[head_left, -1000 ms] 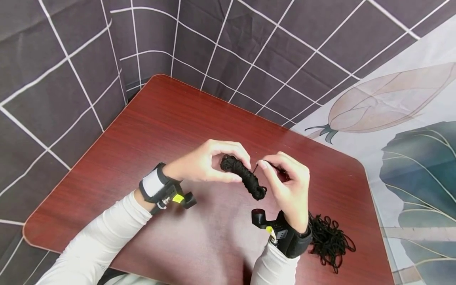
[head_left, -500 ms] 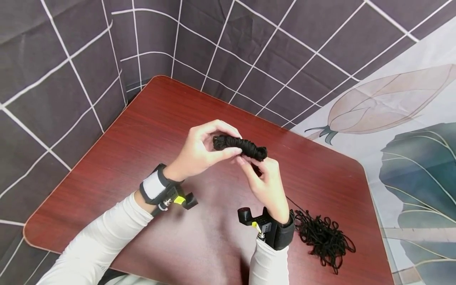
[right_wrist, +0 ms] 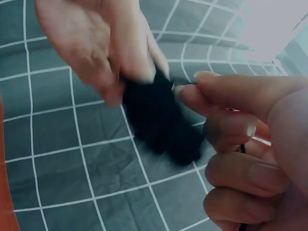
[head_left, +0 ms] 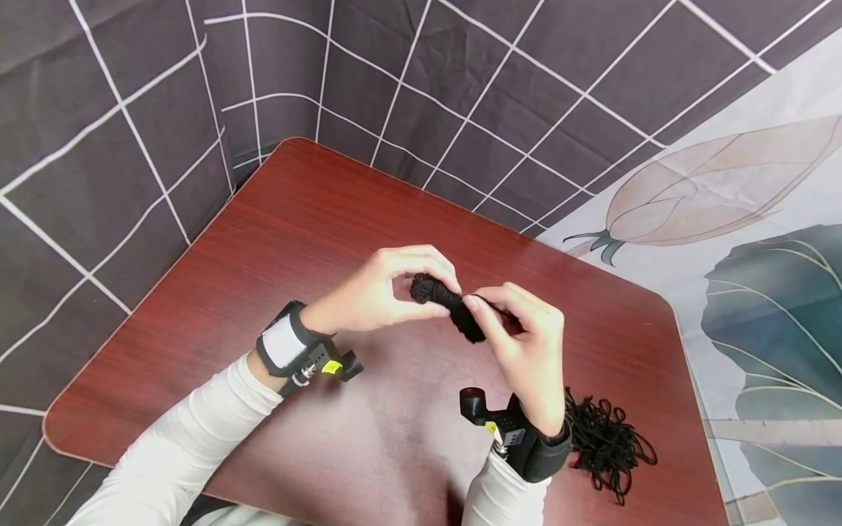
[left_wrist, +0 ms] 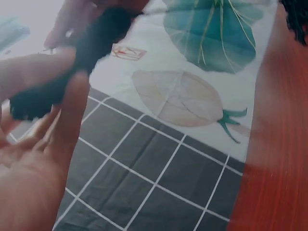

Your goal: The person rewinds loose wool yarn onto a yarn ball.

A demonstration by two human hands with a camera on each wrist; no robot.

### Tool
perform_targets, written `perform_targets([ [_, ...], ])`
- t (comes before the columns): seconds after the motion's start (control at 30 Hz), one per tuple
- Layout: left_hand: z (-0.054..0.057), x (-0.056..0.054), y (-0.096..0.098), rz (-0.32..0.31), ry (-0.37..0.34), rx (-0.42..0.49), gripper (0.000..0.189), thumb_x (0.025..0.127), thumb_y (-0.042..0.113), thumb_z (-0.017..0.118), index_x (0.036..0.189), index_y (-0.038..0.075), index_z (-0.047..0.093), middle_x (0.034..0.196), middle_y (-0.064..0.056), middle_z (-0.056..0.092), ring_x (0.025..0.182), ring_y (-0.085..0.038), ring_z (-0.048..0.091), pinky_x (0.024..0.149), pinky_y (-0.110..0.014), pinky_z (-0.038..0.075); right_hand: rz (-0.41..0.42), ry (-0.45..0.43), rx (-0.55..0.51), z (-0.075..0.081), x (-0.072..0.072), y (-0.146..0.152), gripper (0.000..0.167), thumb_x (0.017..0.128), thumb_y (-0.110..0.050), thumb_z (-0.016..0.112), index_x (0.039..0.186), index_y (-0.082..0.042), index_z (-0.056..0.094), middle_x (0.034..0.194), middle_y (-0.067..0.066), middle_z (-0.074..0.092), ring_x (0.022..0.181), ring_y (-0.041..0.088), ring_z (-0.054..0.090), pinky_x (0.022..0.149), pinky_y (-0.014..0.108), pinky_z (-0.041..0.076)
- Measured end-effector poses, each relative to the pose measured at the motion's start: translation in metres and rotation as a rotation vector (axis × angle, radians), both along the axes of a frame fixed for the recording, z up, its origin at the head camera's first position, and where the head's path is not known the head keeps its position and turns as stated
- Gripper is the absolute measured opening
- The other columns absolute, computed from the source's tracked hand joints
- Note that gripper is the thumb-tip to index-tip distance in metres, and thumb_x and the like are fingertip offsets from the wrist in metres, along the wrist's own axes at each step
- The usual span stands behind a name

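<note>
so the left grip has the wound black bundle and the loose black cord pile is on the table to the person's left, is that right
Not quite: the side is wrong. The head view shows the loose black cord pile on the table to the person's right. The left grip does have the wound black bundle.

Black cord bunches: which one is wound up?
The bundle in the left hand, wrapped compactly; the other is a loose pile lying on the table.

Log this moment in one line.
left grip: wound black cord bundle | right grip: cord strand | loose cord pile: on table
</note>
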State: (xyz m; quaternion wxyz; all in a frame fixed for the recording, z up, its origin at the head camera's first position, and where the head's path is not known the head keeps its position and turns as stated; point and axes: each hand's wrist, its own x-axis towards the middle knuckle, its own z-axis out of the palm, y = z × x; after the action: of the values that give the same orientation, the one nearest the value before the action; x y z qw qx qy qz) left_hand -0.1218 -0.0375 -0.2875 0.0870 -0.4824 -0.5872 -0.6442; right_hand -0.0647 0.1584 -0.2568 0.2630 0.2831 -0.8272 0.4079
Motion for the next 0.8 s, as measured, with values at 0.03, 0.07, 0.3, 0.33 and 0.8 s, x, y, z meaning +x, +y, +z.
perform_targets([
  [0.03, 0.001, 0.001, -0.001, -0.06, -0.026, 0.002, 0.024, 0.075, -0.011, 0.075, 0.096, -0.003, 0.066, 0.096, -0.01, 0.062, 0.088, -0.018, 0.057, 0.069, -0.033, 0.056, 0.002, -0.002, -0.021, 0.003, 0.001, 0.0, 0.011, 0.081, 0.006, 0.072, 0.081, -0.005, 0.071, 0.067, -0.003, 0.055, 0.057, 0.008, 0.043, 0.05, 0.02, 0.032],
  [0.07, 0.001, 0.002, -0.001, -0.115, -0.054, 0.004, 0.025, 0.074, -0.013, 0.074, 0.096, -0.004, 0.065, 0.097, -0.011, 0.062, 0.09, -0.02, 0.058, 0.071, -0.036, 0.056, 0.007, -0.008, -0.041, 0.005, 0.001, -0.001, 0.011, 0.081, 0.007, 0.071, 0.08, -0.004, 0.07, 0.066, -0.002, 0.054, 0.057, 0.008, 0.042, 0.05, 0.02, 0.031],
  [0.3, -0.013, -0.006, 0.001, -0.204, -0.135, 0.078, 0.03, 0.074, -0.011, 0.076, 0.1, 0.0, 0.065, 0.099, -0.007, 0.064, 0.089, -0.026, 0.06, 0.072, -0.039, 0.056, 0.097, -0.081, -0.127, 0.003, -0.007, -0.005, 0.009, 0.083, 0.012, 0.066, 0.08, 0.003, 0.067, 0.065, 0.003, 0.053, 0.053, 0.009, 0.043, 0.047, 0.022, 0.033],
  [0.33, -0.013, -0.006, 0.001, -0.189, -0.129, 0.104, 0.031, 0.073, -0.011, 0.076, 0.1, 0.001, 0.065, 0.098, -0.007, 0.064, 0.088, -0.026, 0.059, 0.072, -0.039, 0.055, 0.111, -0.094, -0.134, 0.0, -0.01, -0.004, 0.01, 0.083, 0.013, 0.065, 0.081, 0.003, 0.067, 0.066, 0.003, 0.054, 0.054, 0.01, 0.044, 0.047, 0.023, 0.034],
  [0.8, -0.016, -0.014, 0.003, 0.224, -0.06, 0.17, 0.028, 0.075, -0.007, 0.077, 0.1, 0.002, 0.067, 0.098, -0.002, 0.064, 0.084, -0.019, 0.06, 0.064, -0.031, 0.054, 0.087, -0.145, 0.164, -0.013, -0.01, 0.004, 0.006, 0.087, -0.012, 0.072, 0.091, -0.013, 0.075, 0.083, -0.006, 0.067, 0.069, 0.008, 0.056, 0.06, 0.02, 0.042],
])
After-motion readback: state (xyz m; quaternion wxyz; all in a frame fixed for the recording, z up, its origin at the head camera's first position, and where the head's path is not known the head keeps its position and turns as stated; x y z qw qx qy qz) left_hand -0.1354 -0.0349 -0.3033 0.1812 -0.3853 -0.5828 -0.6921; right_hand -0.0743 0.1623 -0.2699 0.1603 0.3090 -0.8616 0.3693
